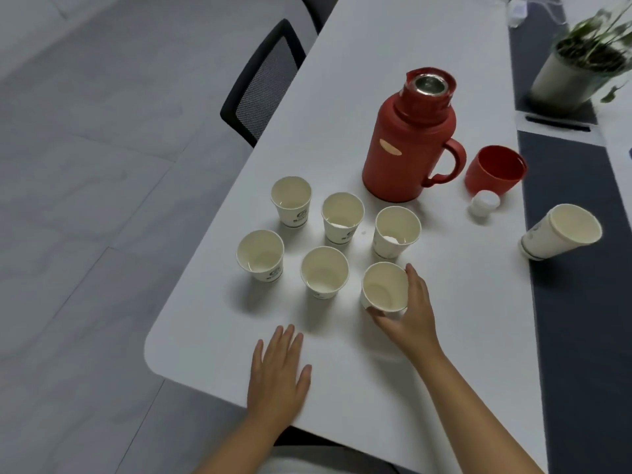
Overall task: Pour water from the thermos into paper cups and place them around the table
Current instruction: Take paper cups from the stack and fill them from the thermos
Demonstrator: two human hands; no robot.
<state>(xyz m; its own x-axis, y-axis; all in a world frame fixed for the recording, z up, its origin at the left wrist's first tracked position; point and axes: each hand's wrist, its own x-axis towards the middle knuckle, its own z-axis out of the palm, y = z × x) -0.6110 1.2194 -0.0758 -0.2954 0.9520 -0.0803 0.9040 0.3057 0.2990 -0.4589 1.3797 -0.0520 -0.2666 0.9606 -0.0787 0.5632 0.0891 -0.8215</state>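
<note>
Cups (324, 272): six clustered mid-table, all apparently holding water. Left hand (278, 374) flat on table (427, 388), fingers released, 7 o'clock. Right hand (408, 311) grasping the near-right cup (384, 287). Thermos (407, 138) uncapped, 1 o'clock. Pouring looks done; placing around the table remains.

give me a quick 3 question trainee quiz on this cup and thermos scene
1. How many paper cups stand upright in the group near the table corner?
2. True or false: the thermos has its lid on.
3. Which hand grips a cup: A left, B right?

Key
1. Six.
2. False; its mouth is open, and the red lid cup sits beside it.
3. B; the right hand holds the nearest cup, while the left hand lies flat.
</note>
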